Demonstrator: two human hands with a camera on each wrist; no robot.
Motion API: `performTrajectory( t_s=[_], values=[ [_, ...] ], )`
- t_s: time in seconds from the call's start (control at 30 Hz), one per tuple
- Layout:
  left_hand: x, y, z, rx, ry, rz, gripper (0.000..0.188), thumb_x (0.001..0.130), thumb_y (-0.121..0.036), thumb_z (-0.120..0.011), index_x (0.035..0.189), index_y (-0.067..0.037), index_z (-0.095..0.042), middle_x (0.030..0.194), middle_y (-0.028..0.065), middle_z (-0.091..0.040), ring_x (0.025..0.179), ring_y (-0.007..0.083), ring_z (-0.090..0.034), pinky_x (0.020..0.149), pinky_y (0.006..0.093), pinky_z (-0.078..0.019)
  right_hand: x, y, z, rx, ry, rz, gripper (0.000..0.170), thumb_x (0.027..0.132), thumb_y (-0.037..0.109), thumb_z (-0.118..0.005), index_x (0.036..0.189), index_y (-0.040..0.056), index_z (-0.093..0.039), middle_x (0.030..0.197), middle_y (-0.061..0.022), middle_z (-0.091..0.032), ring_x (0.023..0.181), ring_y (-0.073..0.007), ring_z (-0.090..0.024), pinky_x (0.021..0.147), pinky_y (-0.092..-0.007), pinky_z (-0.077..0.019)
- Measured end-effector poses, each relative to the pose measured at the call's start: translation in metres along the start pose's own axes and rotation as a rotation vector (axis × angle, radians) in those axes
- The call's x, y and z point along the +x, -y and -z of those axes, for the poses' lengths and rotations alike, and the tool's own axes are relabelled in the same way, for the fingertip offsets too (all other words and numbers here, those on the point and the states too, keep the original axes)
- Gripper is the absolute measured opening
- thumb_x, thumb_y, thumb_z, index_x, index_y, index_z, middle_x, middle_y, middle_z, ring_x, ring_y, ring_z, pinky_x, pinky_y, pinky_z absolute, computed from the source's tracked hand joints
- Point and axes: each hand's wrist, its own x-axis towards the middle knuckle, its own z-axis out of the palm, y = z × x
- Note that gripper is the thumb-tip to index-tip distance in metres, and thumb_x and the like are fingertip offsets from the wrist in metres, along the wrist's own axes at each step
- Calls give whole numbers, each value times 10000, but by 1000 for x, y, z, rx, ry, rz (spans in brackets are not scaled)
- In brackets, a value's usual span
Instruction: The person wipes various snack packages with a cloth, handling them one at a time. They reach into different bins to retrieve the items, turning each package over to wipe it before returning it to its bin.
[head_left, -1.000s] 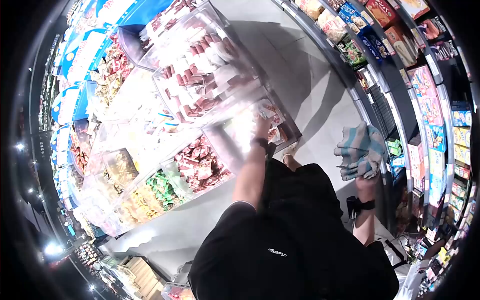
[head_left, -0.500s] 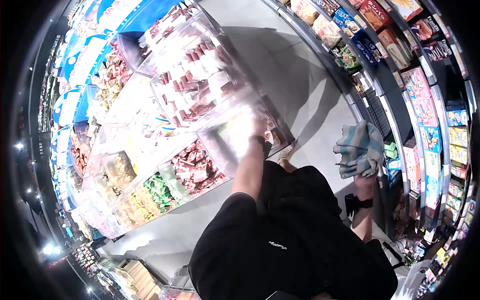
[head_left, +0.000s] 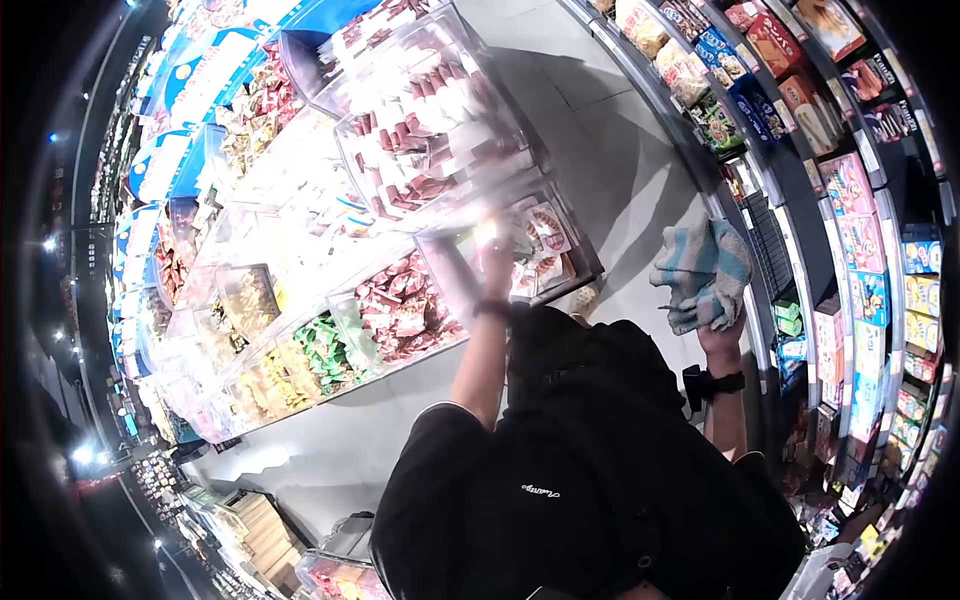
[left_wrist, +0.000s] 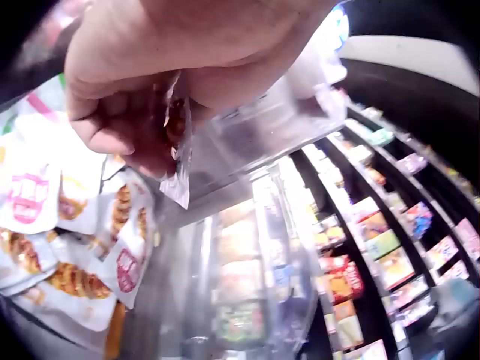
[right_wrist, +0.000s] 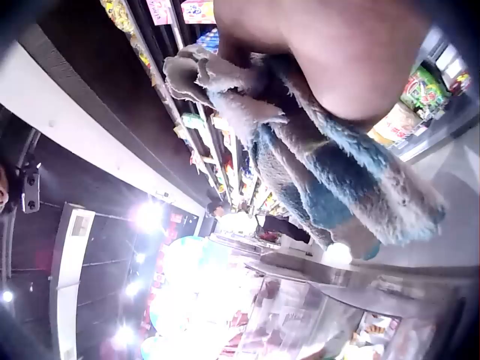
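My left hand (head_left: 495, 258) reaches over the front corner bin of the display, blurred by glare in the head view. In the left wrist view its curled fingers pinch a small wrapped snack packet (left_wrist: 176, 142), clear film around something dark red-brown. Beside and below that hand lie white packets printed with croissants (left_wrist: 79, 277). My right hand (head_left: 722, 338) grips a bunched towel (head_left: 706, 275), blue and grey-white striped, out to the side by the shelves. Folds of the towel hang from the right hand (right_wrist: 337, 60) in the right wrist view.
Clear bins hold red-wrapped sweets (head_left: 405, 305), green-wrapped sweets (head_left: 328, 368) and red-and-white sticks (head_left: 430, 130). Shelves of boxed snacks (head_left: 855, 215) line the right side. Grey floor (head_left: 590, 120) runs between. In the right wrist view a person (right_wrist: 285, 229) stands farther off.
My left hand has shifted left across the corner bin, uncovering more croissant packets. The towel in my right hand has moved slightly left and up. The head view has shifted a little.
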Motion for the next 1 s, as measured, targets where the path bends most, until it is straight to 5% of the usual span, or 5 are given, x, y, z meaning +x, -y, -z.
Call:
performTrajectory(
  t_s=[0.23, 0.43, 0.83, 0.93, 1.0],
  values=[
    [-106, -243, 90, -670, 87, 100, 296, 896, -196, -614, 1052, 54, -590, 957, 89, -650, 810, 123, -600, 744, 280, -470, 21, -11, -90, 1, 173, -235, 503, 979, 416, -392, 1353, 82, -353, 1219, -76, -516, 1072, -214, -539, 879, -375, -479],
    [-162, -328, 103, -882, 228, 16, 193, 878, -130, -638, 990, 19, -591, 897, 34, -637, 823, 76, -560, 735, 234, -453, 9, -30, -165, 6, 344, -317, 403, 1000, 326, -372, 1341, 114, -347, 1162, -32, -531, 998, -140, -553, 844, -335, -487],
    [-179, -322, 98, -303, 230, -327, 253, 829, -116, -640, 1029, 18, -561, 768, 104, -624, 689, 145, -582, 643, 284, -473, 21, -3, -187, -278, 311, 114, 417, 913, 251, -541, 1260, 48, -431, 1076, -71, -555, 925, -199, -556, 770, -319, -475],
    [-182, -318, 89, -596, 306, -256, 380, 863, -137, -625, 1172, 16, -465, 987, 132, -593, 895, 185, -573, 803, 313, -449, 10, 8, -196, -681, 464, 339, 436, 956, 361, -491, 1255, 46, -455, 1060, -21, -583, 910, -110, -575, 724, -254, -487],
    [-181, -327, 98, -601, 299, -254, 445, 890, -160, -607, 1234, 27, -396, 1140, 152, -530, 1047, 213, -513, 910, 322, -396, -5, 1, -193, -301, 535, 22, 455, 941, 344, -530, 1262, 32, -453, 1098, -27, -577, 949, -109, -561, 759, -268, -480]
  ],
)
